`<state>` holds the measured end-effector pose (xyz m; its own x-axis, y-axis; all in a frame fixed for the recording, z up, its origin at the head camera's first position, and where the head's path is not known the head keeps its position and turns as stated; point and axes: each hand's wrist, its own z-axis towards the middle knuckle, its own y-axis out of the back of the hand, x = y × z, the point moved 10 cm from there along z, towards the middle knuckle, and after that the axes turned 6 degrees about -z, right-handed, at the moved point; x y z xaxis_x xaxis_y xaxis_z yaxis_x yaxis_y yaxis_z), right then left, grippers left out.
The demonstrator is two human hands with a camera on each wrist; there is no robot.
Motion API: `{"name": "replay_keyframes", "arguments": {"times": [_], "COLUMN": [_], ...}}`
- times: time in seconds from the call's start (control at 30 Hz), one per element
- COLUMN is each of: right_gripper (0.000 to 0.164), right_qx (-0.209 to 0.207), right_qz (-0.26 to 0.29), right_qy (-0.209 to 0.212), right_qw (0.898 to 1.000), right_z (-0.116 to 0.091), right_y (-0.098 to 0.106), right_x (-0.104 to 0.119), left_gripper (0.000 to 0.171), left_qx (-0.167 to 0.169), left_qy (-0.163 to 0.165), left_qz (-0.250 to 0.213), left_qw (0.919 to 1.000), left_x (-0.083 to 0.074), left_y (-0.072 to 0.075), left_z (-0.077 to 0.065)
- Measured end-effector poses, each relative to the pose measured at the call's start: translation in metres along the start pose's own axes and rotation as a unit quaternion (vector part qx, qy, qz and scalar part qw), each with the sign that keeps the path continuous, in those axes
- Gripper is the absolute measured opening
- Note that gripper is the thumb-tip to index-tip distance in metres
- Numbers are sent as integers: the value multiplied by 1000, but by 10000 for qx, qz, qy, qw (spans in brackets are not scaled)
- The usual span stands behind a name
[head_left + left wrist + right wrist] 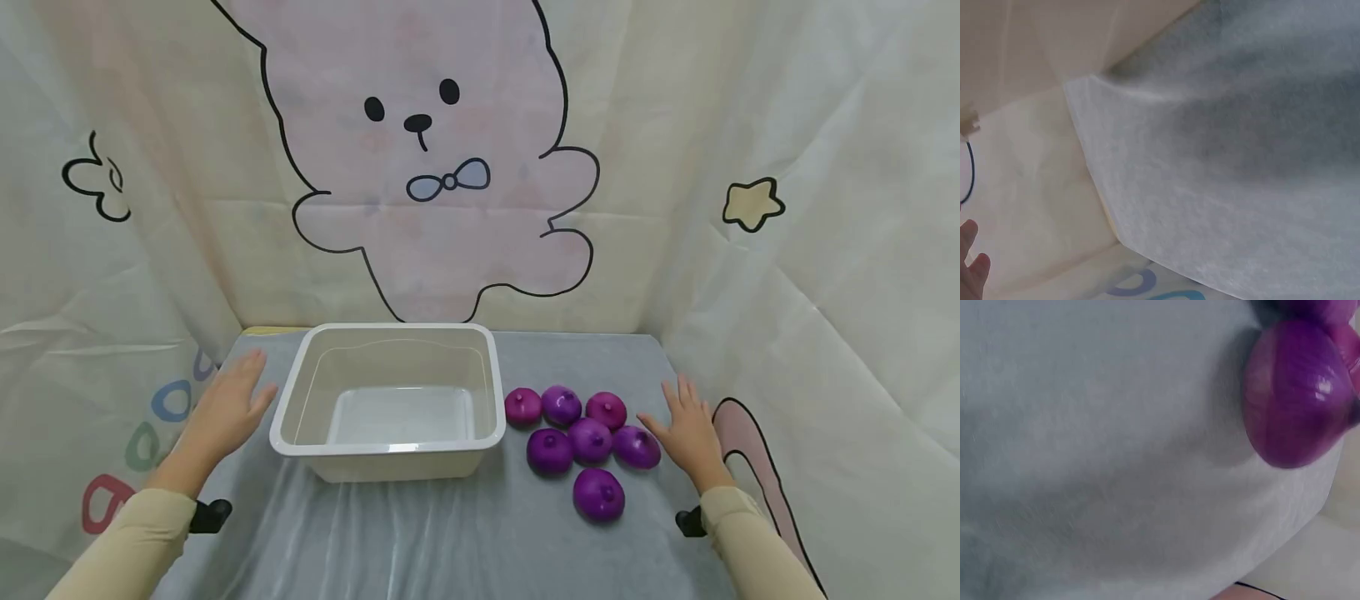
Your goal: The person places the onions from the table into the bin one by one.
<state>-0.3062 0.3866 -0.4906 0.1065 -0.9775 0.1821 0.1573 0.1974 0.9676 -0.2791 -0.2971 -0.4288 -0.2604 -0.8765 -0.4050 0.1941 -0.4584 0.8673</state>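
Observation:
Several purple onions (591, 440) lie in a loose cluster on the grey cloth, right of the bin. One onion (598, 495) sits nearest the front, slightly apart from the others. My right hand (686, 433) is spread beside the rightmost onion (637, 447) and holds nothing; the right wrist view shows that onion (1297, 394) close up. A cream plastic bin (390, 450) stands upright with nothing in it. To its left, my left hand (225, 408) is held with fingers extended, nothing in it. Only its fingertips (979, 269) show at the left wrist view's lower left corner.
The grey cloth (360, 542) covers the table. Pale curtains surround it on three sides, with a bear drawing (442, 233) on the back one and a star (753, 205) on the right. Black wrist straps (211, 517) show at both sleeves.

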Motion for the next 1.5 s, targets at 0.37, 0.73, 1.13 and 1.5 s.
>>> {"name": "replay_keyframes", "arguments": {"times": [0.37,0.73,1.13,1.5], "right_gripper": [86,90,98,101], "right_qx": [34,367,942,1133], "right_qz": [543,777,1131,1293], "right_qy": [-174,-323,-608,-777], "right_qw": [9984,9958,9872,9820], "right_z": [-21,-33,-44,-49], "right_y": [-10,-22,-42,-56], "right_x": [8,8,4,1], "left_gripper": [61,63,64,59], "left_qx": [404,878,901,1103], "left_qy": [-43,-155,-188,-202], "left_qz": [-10,130,50,-181], "left_qw": [9992,9959,9957,9935], "left_x": [-19,-40,-44,-48], "left_y": [-10,-17,-23,-30], "left_z": [8,13,6,2]}}
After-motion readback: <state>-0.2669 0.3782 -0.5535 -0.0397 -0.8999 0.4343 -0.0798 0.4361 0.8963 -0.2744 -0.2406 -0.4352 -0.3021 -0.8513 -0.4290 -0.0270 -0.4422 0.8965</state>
